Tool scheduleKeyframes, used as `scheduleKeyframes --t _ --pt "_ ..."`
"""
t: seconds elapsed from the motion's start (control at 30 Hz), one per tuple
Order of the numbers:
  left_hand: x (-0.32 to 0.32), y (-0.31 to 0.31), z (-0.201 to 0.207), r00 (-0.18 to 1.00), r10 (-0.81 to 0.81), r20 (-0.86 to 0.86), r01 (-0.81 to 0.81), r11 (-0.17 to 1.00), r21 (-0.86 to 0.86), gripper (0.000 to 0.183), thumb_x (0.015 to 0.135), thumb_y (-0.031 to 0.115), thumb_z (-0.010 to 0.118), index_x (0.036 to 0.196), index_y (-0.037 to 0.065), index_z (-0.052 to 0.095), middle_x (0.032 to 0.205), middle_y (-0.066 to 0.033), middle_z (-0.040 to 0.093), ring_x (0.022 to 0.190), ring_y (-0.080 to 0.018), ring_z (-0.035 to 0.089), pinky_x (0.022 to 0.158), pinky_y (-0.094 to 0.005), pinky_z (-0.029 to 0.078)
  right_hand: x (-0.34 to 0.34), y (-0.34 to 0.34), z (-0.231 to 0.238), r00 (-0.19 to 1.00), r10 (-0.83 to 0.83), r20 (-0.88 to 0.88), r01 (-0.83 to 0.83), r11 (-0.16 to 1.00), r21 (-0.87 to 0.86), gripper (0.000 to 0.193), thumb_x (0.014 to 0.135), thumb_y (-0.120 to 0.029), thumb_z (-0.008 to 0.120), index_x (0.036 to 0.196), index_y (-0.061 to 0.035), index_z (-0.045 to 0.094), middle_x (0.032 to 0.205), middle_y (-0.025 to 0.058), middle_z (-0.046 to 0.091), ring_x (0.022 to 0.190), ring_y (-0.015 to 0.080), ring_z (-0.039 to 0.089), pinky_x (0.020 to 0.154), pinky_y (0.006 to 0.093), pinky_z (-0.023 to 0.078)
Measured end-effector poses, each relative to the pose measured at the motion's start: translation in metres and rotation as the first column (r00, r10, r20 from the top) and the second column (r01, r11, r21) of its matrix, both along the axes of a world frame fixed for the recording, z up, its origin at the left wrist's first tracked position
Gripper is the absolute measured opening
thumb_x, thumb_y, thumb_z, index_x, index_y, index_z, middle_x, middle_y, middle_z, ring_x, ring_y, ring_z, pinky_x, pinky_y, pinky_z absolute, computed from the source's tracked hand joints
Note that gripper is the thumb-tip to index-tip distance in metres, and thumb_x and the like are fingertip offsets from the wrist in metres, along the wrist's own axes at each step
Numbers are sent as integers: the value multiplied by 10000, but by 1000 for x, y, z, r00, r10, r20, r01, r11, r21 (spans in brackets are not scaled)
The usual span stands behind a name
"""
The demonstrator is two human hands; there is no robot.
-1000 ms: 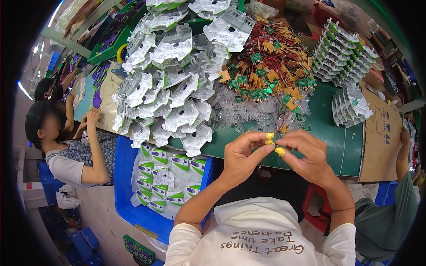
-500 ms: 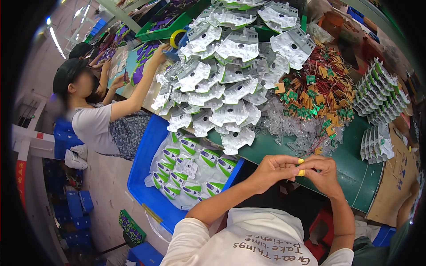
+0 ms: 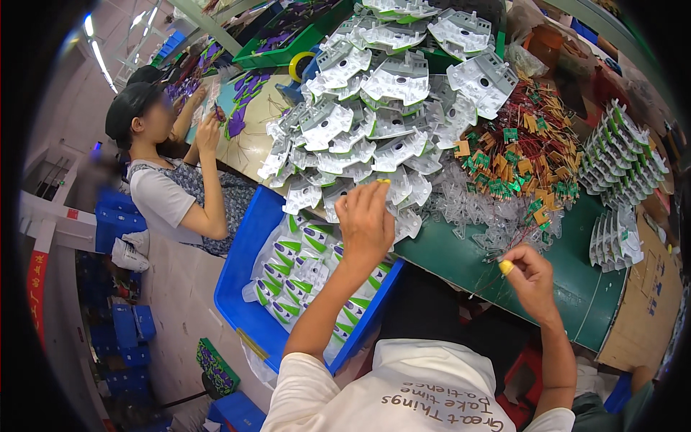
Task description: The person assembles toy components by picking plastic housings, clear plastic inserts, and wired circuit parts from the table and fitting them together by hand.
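Fingers [image 3: 507, 267]: a thin wire [image 3: 484, 289] is pinched at the right hand [image 3: 531, 282]; the left hand's [image 3: 366, 229] grip cannot be told.
Table [image 3: 453, 252]: green (partly covered).
Grey housings [image 3: 396, 79]: heaped, overlapped by left hand.
Thin wire: held near the table's edge.

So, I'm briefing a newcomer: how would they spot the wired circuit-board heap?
On the green table, find the big pile of grey-white shells. Immediately right of it, beyond the clear plastic parts, lies the circuit-board heap. Its tangle of red wires with tan and green pieces sets it apart from those pale neighbours.
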State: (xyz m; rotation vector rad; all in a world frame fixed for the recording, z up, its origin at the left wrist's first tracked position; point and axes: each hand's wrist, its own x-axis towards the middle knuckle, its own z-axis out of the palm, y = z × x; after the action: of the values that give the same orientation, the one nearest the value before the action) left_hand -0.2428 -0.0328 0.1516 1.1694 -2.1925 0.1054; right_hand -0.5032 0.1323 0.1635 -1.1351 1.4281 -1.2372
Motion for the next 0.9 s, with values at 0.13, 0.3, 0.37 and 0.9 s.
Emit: scheduleKeyframes --t 0.13,0.3,0.37,0.9 --pt "4 -17 6 997 -69 46 68 997 25 223 714 21 672 929 77 662 953 -42 659 961 -228 590 935 -425 342 4 4 -2 995 53 -88 -52 999 10 75 868 13 631 936 -5 607 814 -38 569 668 2 481 570 170 383" --pt "3 8 21 983 -184 2 184 983 -19 223 729 14 662 944 74 657 879 -41 621 871 -217 586 958 -440 342 -7 14 -3 995 -7 -99 11 999 46 66 864 13 627 926 -3 613 796 -43 567 646 -6 466 545 167 361" --pt "-4 29 23 976 -218 2 218 976 11 240 696 -2 687 920 80 664 891 -42 649 878 -217 614 968 -432 352 -14 19 -9 994 -47 -100 56 995 82 55 871 0 624 924 -1 612 788 -48 563 639 -8 458 541 167 355" --pt "-14 129 -61 823 -569 -6 567 819 92 228 770 116 670 998 108 688 948 -3 639 926 -152 630 982 -456 316 -3 -3 -5 927 9 -374 18 997 69 72 882 -56 596 925 0 584 799 95 570 624 193 552 573 326 438"
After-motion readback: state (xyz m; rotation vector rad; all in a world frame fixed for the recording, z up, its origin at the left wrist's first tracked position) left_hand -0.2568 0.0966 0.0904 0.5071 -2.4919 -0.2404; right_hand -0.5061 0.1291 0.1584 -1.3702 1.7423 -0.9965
